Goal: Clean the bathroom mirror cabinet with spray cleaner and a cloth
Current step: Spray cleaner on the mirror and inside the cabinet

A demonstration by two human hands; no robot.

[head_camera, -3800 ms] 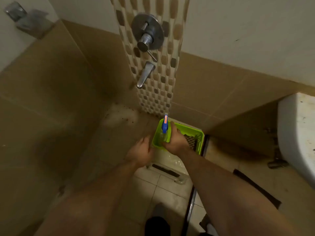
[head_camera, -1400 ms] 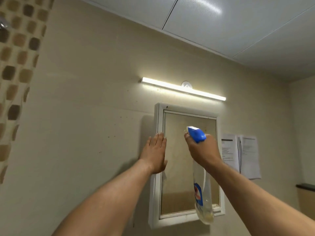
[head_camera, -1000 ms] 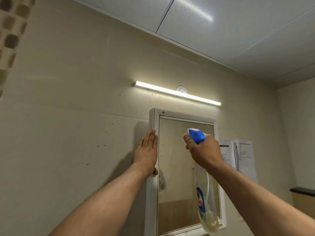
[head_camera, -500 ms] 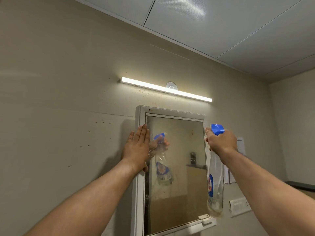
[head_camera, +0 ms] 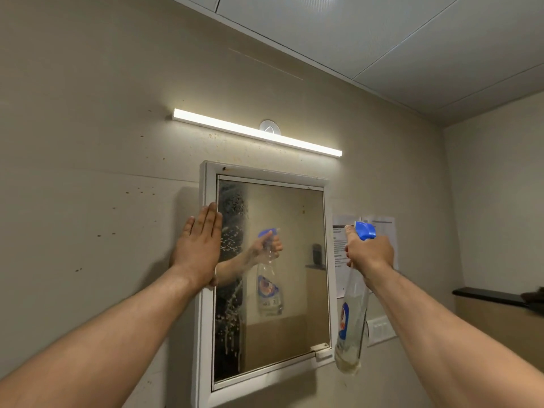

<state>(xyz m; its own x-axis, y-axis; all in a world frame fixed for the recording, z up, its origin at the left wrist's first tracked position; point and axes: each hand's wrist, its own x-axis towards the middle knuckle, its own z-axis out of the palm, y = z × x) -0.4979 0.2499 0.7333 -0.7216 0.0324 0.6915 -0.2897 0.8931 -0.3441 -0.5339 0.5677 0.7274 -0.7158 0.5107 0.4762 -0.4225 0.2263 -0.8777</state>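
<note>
Blue-topped spray bottle point(head_camera: 351, 319) hangs upright, gripped in the curled right hand point(head_camera: 369, 251) just right of the mirror point(head_camera: 294, 216); the left hand point(head_camera: 200, 248), fingers straight, presses the cabinet point(head_camera: 206, 334) frame's left side.

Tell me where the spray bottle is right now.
In the head view the spray bottle hangs right of centre, gripped at its blue head by the right hand, just right of the mirror cabinet.

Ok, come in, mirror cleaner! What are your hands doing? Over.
Left hand flat against cabinet frame. Right hand grips spray bottle, aimed at mirror. Droplets on the glass's left strip. Nothing in the way.
</note>
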